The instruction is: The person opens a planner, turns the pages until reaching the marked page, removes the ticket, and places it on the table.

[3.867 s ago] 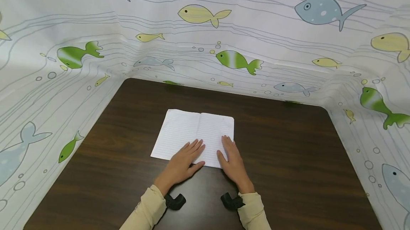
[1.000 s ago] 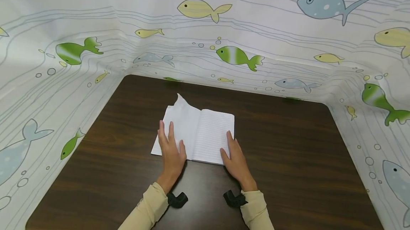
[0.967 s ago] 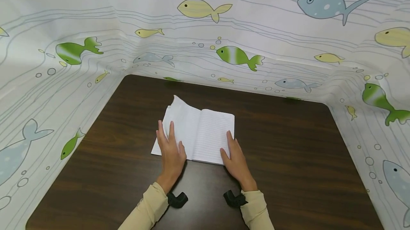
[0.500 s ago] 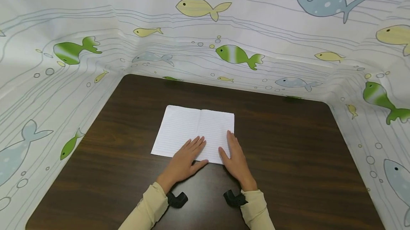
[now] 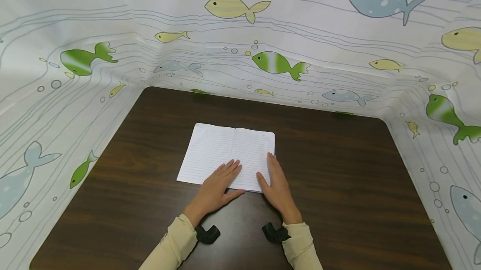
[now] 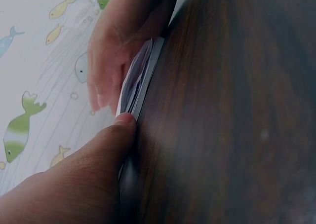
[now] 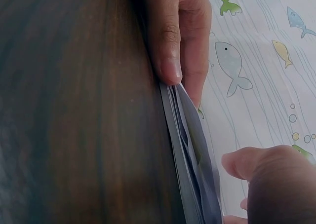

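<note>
An open lined notebook (image 5: 214, 145) lies flat on the dark wooden table, its spine running away from the person. My left hand (image 5: 217, 187) rests on the lower middle of the pages, fingers straight and pointing right and away. In the left wrist view its thumb (image 6: 121, 128) touches the near edge of the notebook. On the right page's outer edge rests my right hand (image 5: 277, 184), fingers extended along the side and thumb on the page. The right wrist view shows the stacked page edges (image 7: 190, 155) between the two hands, slightly fanned.
The brown wood-grain table (image 5: 338, 178) spreads out around the notebook. White sheeting (image 5: 319, 32) printed with fish stands along the back and both sides. A black wrist mount (image 5: 207, 234) sits on the left wrist and another black mount (image 5: 275, 233) on the right.
A second ago the left hand was over the left page with a leaf lifted at its top; that leaf now lies flat and the hand is back at the middle. The right hand stayed.
</note>
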A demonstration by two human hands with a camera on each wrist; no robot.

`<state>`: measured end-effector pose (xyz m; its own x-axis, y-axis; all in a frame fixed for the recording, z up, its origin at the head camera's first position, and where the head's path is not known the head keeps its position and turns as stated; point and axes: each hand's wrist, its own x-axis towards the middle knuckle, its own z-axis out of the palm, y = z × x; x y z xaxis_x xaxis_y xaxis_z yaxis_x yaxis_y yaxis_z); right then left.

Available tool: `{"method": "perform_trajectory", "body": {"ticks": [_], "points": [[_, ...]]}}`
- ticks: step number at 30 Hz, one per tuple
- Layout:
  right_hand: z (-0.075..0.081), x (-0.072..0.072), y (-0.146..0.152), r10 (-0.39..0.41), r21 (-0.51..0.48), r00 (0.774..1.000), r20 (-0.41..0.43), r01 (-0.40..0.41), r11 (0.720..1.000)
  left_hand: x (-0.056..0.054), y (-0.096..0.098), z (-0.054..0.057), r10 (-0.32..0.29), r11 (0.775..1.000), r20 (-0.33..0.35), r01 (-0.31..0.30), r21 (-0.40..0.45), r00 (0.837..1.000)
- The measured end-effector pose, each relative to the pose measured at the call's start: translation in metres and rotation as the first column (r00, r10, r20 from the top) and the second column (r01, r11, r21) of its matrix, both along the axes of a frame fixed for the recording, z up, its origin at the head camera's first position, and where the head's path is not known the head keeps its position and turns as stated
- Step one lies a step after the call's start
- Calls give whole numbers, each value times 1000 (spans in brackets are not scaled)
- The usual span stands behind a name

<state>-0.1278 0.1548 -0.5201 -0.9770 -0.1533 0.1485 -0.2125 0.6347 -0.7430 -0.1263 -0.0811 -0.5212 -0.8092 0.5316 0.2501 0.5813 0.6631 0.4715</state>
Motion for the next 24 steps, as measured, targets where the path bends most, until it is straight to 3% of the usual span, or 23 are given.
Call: {"method": "perform_trajectory", "body": {"ticks": [12,24], "points": [[1,0,0,4,-9,1000,12,-3,1000,-2,3,0,12,1000,48,-12,-4,999],[0,0,-1,-19,22,1000,-8,20,1000,-1,2,-1,28,999,20,-29,29,999]]}}
